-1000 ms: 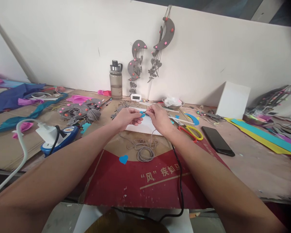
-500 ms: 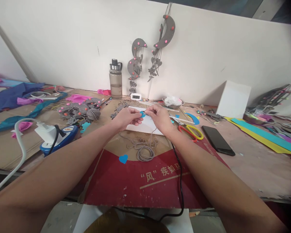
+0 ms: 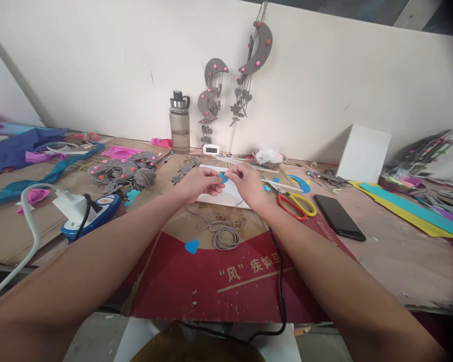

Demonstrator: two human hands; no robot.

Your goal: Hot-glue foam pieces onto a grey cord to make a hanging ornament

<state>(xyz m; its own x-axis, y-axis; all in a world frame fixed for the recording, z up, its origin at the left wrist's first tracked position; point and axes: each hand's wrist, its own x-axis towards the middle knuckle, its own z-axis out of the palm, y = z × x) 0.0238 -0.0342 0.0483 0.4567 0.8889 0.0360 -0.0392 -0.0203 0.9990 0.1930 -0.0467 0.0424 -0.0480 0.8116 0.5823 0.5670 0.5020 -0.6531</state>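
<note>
We see the left hand (image 3: 202,185) with its grip closed in a pinch on a small blue piece (image 3: 223,177), above a white sheet (image 3: 231,195) on the desk (image 3: 400,266). The right hand (image 3: 247,185) is just right of it, thumb and forefinger together; we cannot tell what that grip has hold of. Nearer us lie coiled grey cord (image 3: 226,246) and, left of it, a blue heart (image 3: 192,246). Scissors (image 3: 305,197) lie right.

Lil blue pc (image 3: 223,177) is pinched in L hand (image 3: 198,185), R hand (image 3: 247,185) right by it; mostly hidden, can't tell shape tbh. Grey cord (image 3: 227,247) lies below, loosely coiled, 1 strand going up twd R hand.
</note>
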